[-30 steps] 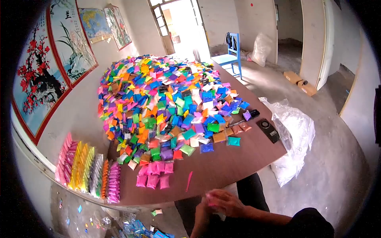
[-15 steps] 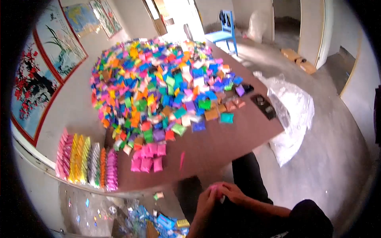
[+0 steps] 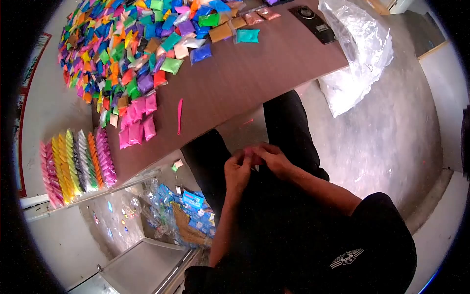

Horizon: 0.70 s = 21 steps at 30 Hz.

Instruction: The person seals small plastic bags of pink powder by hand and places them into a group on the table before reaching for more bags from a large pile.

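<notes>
My left hand (image 3: 237, 170) and my right hand (image 3: 273, 158) meet over my lap, below the table edge. Their fingertips pinch a small pink packet (image 3: 249, 153) between them; most of it is hidden by the fingers. On the brown table (image 3: 245, 83) in front of me lies a group of pink packets (image 3: 138, 122) and a thin pink strip (image 3: 179, 115). Beyond them a big heap of coloured packets (image 3: 127, 44) covers the far part of the table.
Rows of sorted packets (image 3: 76, 164) in pink, yellow, silver and orange lie at the table's left end. A black scale (image 3: 313, 19) sits near the right edge, with a clear plastic bag (image 3: 355, 54) beside it on the floor. Loose packets and wrappers (image 3: 188, 213) lie under the table.
The view has tilted down sharply, so the heap has slid toward the top of the frame. My hands stay together on the pink packet, now higher in the frame over my lap.
</notes>
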Available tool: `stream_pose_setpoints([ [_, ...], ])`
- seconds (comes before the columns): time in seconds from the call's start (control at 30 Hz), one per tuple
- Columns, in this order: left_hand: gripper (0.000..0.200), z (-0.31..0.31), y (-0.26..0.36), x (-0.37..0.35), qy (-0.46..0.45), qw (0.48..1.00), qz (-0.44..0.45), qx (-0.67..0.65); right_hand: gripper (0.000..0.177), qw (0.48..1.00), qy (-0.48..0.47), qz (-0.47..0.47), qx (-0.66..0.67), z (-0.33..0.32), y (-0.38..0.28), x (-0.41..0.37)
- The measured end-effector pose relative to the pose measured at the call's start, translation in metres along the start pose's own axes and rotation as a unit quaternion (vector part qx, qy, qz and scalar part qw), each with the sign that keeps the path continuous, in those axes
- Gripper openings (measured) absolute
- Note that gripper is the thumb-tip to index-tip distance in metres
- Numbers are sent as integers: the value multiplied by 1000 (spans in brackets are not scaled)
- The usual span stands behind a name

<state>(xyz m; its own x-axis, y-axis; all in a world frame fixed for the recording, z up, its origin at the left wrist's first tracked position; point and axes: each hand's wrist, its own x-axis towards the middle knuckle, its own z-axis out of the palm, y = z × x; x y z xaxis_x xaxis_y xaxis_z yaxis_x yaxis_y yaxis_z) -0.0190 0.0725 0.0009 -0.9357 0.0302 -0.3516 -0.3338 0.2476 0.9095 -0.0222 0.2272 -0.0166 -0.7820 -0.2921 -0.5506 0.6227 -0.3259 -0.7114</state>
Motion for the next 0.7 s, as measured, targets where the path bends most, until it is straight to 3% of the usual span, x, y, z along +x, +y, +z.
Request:
stream_pose_setpoints([
  [0.13,26,2,-17,1,27,998,43,-32,32,999,-3,36,12,-6,2,5],
  [0.57,29,5,-13,-13,72,997,-7,-32,34,998,-26,13,-49,-12,19,15],
  [0.7,27,3,-15,-15,98,993,21,57,32,999,-18,23,-13,-11,14,12],
])
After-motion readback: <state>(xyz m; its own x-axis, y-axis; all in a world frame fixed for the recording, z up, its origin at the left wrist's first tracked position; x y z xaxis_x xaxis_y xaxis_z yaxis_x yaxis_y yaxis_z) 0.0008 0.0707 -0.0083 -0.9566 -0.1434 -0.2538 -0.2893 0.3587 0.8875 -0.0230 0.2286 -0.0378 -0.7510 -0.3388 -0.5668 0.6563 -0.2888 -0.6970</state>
